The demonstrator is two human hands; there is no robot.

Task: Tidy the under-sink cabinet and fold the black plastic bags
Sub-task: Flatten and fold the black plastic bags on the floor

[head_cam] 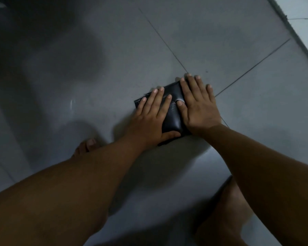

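Observation:
A black plastic bag [172, 118], folded into a small flat rectangle, lies on the grey tiled floor [96, 68]. My left hand [151, 118] lies flat on its left half, fingers straight and spread, thumb along the near edge. My right hand [197, 103] presses flat on its right half, fingers straight and reaching past the far edge, thumb resting on the middle of the bag. Most of the bag is hidden under both palms.
My bare left foot [86, 146] stands on the floor at lower left, and my right foot [228, 206] at lower right. A pale wall base [302, 29] runs along the upper right corner. Dark grout lines cross the tiles beyond the bag.

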